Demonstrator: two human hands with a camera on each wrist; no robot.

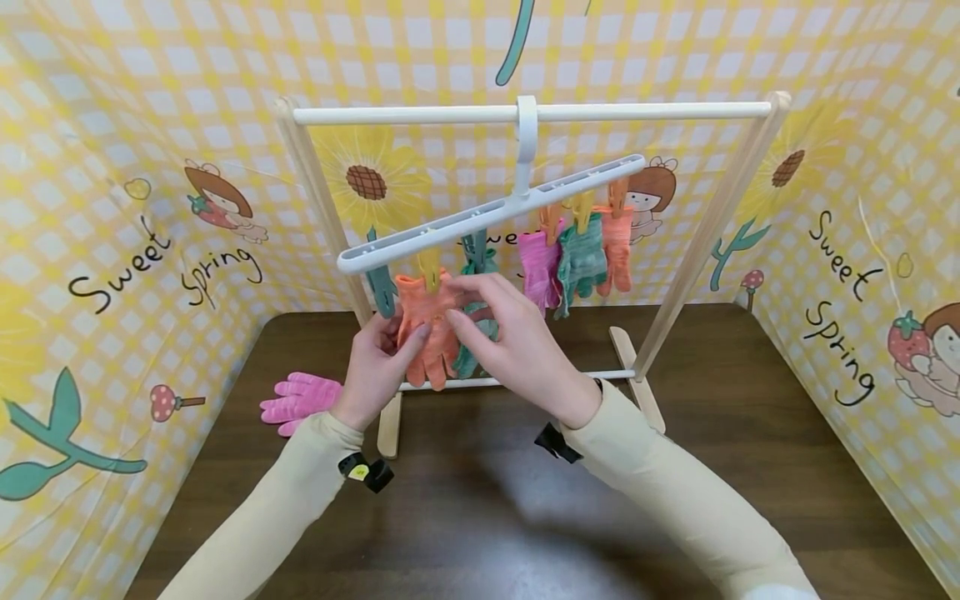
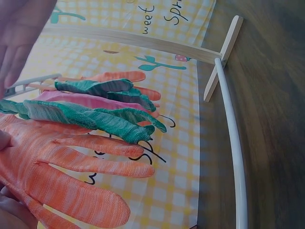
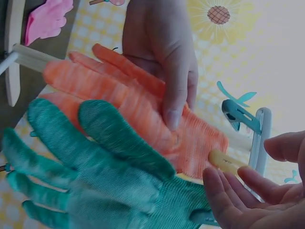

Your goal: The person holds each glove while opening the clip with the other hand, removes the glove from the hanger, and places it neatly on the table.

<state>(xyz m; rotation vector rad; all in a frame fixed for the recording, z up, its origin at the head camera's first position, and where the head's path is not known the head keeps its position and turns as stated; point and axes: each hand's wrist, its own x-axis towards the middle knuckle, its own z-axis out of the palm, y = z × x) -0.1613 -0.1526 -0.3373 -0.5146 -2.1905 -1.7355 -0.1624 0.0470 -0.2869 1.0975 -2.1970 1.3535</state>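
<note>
At the lower left of the frame, a loose pink glove (image 1: 303, 402) lies on the table (image 1: 420, 533), unclipped. Next, the left hand (image 1: 378, 358) pinches the front orange glove (image 1: 437, 354), thumb over the palm and fingers behind, probably to steady the cloth. A blue-green clip (image 1: 382, 292) hangs beside it without a glove. The front orange glove is left of centre, its cuff up under a yellow clip (image 1: 428, 268), so its fingers hang downward. A green glove (image 1: 467, 362) hangs behind. The right hand (image 1: 525, 342) is loosely spread at the cuff, nothing visibly gripped; I cannot tell whether the fingertips touch. The white hanger (image 1: 450, 227) slants, left end lower, perhaps drawn by the hands. Right of centre, clips hold three more gloves (image 1: 583, 258) apart in a row.
</note>
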